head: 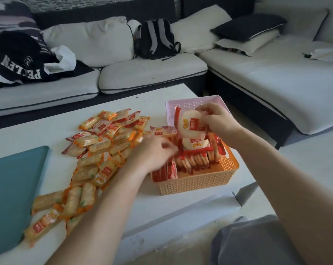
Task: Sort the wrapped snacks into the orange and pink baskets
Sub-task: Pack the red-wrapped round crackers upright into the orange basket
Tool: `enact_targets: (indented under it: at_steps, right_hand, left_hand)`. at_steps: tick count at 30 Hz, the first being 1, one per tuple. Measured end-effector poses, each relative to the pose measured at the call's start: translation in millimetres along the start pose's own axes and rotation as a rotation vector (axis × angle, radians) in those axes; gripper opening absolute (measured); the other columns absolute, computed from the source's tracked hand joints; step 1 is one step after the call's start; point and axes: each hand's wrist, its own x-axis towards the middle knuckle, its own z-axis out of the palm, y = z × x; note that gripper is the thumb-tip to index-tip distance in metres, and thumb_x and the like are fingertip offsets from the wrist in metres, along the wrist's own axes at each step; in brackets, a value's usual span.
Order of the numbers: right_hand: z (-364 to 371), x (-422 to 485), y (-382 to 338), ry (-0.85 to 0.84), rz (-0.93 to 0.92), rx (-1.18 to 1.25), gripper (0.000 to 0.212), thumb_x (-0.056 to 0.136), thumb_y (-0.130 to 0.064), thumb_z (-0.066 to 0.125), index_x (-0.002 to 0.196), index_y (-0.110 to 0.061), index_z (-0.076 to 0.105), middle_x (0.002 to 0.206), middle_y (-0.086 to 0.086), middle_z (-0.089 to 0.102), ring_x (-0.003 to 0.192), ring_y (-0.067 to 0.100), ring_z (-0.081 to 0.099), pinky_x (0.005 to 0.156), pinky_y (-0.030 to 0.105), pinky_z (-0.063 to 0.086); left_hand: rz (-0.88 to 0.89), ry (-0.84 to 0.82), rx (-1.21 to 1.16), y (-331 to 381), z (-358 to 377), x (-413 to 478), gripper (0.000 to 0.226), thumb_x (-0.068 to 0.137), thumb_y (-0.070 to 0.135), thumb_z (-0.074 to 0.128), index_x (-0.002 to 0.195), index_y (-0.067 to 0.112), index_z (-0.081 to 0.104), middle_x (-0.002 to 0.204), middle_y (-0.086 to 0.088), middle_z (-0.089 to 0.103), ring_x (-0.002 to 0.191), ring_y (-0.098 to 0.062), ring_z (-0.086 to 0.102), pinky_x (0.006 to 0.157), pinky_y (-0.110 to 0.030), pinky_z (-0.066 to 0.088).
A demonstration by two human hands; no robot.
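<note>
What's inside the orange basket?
Red-wrapped snacks stand packed in rows inside the orange basket, with one round white pack lying on top. The left hand covers its left corner, and the snacks hide the basket's bottom.

Left hand (152, 152) and right hand (219, 119) bare, both forearms (96, 213) bare right to frame edge. Plain grey cloth garment (257, 243) over the leg, soft folds.

The left hand (152, 150) was blurred, grip unclear, while the right hand (217, 119) and its round snack (188, 125) hid much of the pink basket (190, 102) at the table (47, 127) surface's far edge.
</note>
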Motion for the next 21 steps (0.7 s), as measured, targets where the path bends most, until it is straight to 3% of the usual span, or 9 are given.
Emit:
enact_targets:
  at_steps: [2,3,6,9,12,14,16,18,21]
  right_hand:
    - [-4.5,-2.5,3.9,-0.044,0.041,0.045,0.034,0.093,-0.002,0.056,0.117,-0.024,0.063,0.115,0.003,0.066,0.102,0.024,0.071,0.091,0.047,0.061]
    - [-6.6,-4.5,4.8,-0.067,0.051,0.023,0.032,0.094,-0.003,0.057,0.118,-0.024,0.061,0.114,0.001,0.066,0.100,0.022,0.072,0.090,0.045,0.061]
    - [-9.9,-9.1,5.4,-0.164,-0.040,-0.174,0.039,0.089,-0.001,0.065,0.123,-0.021,0.063,0.112,-0.005,0.067,0.100,0.013,0.070,0.084,0.033,0.063]
    - [-7.4,-20.3,0.0,-0.344,-0.246,-0.395,0.038,0.080,0.011,0.063,0.107,-0.016,0.072,0.104,-0.007,0.071,0.098,0.006,0.068,0.082,0.020,0.059]
    - [4.1,-27.7,-3.0,-0.402,-0.359,-0.560,0.037,0.076,0.009,0.062,0.086,-0.025,0.072,0.099,-0.012,0.069,0.091,0.003,0.063,0.078,0.012,0.049]
    - [16.6,-29.3,-0.9,-0.390,-0.442,-0.699,0.034,0.076,0.008,0.064,0.086,-0.023,0.076,0.109,-0.007,0.064,0.100,0.012,0.057,0.080,0.016,0.047]
    - [27.6,-30.5,4.3,-0.380,-0.494,-0.807,0.035,0.073,0.006,0.066,0.081,-0.028,0.074,0.115,-0.005,0.058,0.109,0.021,0.051,0.093,0.033,0.048]
    - [28.8,-33.6,7.0,-0.378,-0.502,-0.859,0.039,0.073,0.005,0.068,0.073,-0.034,0.064,0.118,-0.005,0.054,0.111,0.023,0.049,0.096,0.045,0.047]
    - [24.5,-37.4,8.2,-0.354,-0.543,-0.881,0.037,0.074,0.005,0.068,0.073,-0.032,0.062,0.122,-0.004,0.055,0.106,0.024,0.054,0.088,0.042,0.050]
  left_hand:
    - [0.044,0.254,-0.140,4.4,-14.9,11.0,0.021,0.101,0.039,0.056,0.099,0.029,0.074,0.094,0.006,0.072,0.073,-0.012,0.066,0.066,-0.029,0.053]
    - [0.048,0.293,-0.277,9.5,-19.2,18.4,0.020,0.102,0.034,0.055,0.096,0.027,0.072,0.087,0.007,0.071,0.072,-0.011,0.064,0.065,-0.027,0.049]
    - [0.059,0.257,-0.546,22.7,-20.9,38.9,0.017,0.102,0.028,0.053,0.096,0.028,0.070,0.094,0.002,0.073,0.080,-0.015,0.065,0.071,-0.030,0.049]
    - [0.132,0.251,-0.431,24.6,-14.2,64.7,0.016,0.097,0.019,0.060,0.092,0.029,0.072,0.091,0.003,0.071,0.081,-0.015,0.064,0.068,-0.027,0.047]
    - [0.164,0.063,-0.313,37.0,-10.5,85.0,0.017,0.093,0.021,0.070,0.108,0.026,0.074,0.103,0.003,0.071,0.095,-0.018,0.067,0.082,-0.028,0.051]
    - [0.179,-0.055,-0.180,46.1,-8.2,97.4,0.036,0.092,0.025,0.075,0.128,0.024,0.068,0.121,0.001,0.066,0.108,-0.020,0.064,0.092,-0.028,0.047]
    - [0.215,-0.153,-0.084,51.5,-6.1,106.5,0.048,0.092,0.025,0.076,0.138,0.024,0.061,0.130,0.001,0.061,0.111,-0.018,0.061,0.091,-0.026,0.044]
    - [0.233,-0.220,-0.015,51.2,-3.3,115.3,0.051,0.092,0.021,0.076,0.140,0.023,0.059,0.126,0.003,0.064,0.105,-0.016,0.063,0.080,-0.022,0.048]
    - [0.221,-0.241,0.047,47.9,4.2,125.0,0.048,0.089,0.008,0.074,0.135,0.019,0.063,0.111,0.001,0.069,0.097,-0.017,0.066,0.085,-0.030,0.055]
